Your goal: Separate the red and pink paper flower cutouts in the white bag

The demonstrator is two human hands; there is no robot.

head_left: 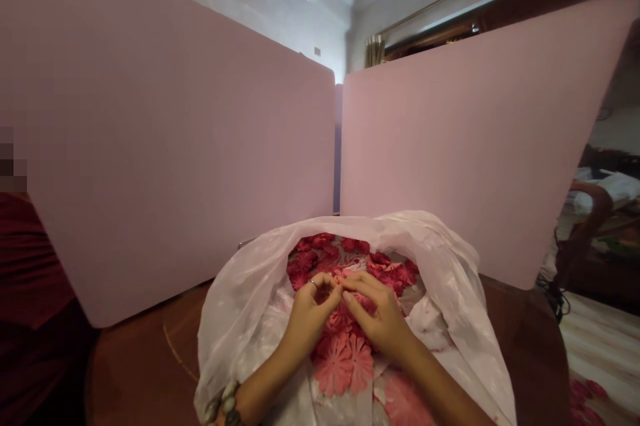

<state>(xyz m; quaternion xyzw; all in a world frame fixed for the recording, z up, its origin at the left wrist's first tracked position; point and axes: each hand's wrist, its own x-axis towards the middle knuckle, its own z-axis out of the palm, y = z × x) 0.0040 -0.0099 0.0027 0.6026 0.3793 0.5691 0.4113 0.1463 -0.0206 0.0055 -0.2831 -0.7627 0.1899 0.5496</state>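
Note:
My left hand [313, 303] and my right hand [373, 306] meet above an opened white plastic bag [240, 326]. The thumb and fingertips of each are pinched together, almost touching the other hand. What lies between them is too small to make out, though pinkish petal pieces show just behind. Flat pink flower cutouts [334, 365] with scalloped petals lie in the bag below my hands. Darker red petals [304, 263] are heaped toward its back. A ring is on a left finger, and a beaded bracelet [227, 405] circles my left wrist.
The bag rests on a round brown wooden table [145, 359]. Two pink panels, one left [190, 146] and one right [450, 146], stand upright behind it. A person's red sleeve [30, 259] shows at far left. Red petals [587, 399] lie on the floor at right, near a wooden chair [595, 206].

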